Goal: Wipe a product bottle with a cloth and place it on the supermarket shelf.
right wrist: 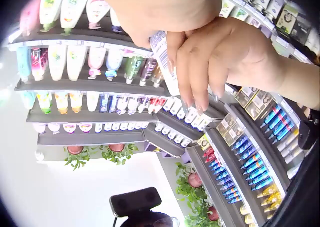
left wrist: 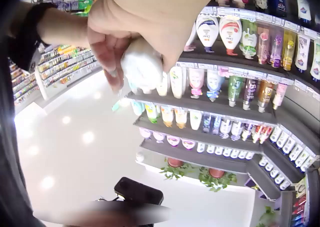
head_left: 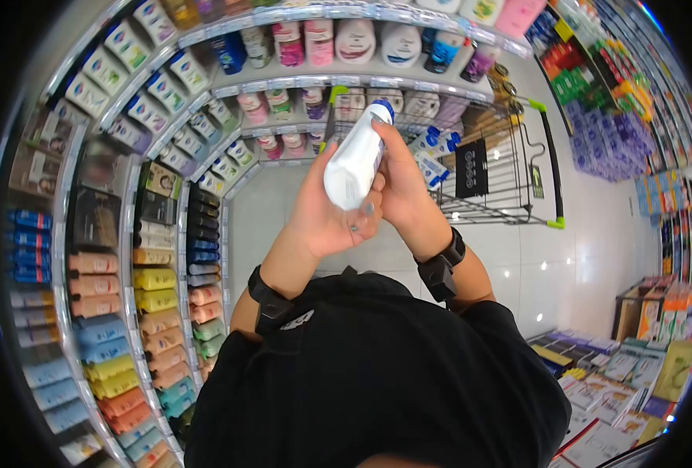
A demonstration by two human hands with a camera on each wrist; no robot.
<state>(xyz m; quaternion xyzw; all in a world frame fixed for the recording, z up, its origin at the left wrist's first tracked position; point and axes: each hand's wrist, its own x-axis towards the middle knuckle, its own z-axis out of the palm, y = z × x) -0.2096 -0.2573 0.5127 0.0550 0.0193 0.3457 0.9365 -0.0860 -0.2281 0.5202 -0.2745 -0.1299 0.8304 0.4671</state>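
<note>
The left hand (head_left: 319, 209) and right hand (head_left: 402, 178) grasp a tilted bottle (head_left: 351, 170); a loosened grip could drop it.

The bottle (head_left: 352, 168) looks smooth plastic, the shirt (head_left: 377, 366) matt cloth.

Strong white light from overhead lamps (left wrist: 87, 138) washes out the ceiling (left wrist: 65, 157) and dots the glossy floor (head_left: 533, 292) on the right. Fisheye distortion bends the shelves (head_left: 299, 80), and dark vignetting swallows the corners.
</note>
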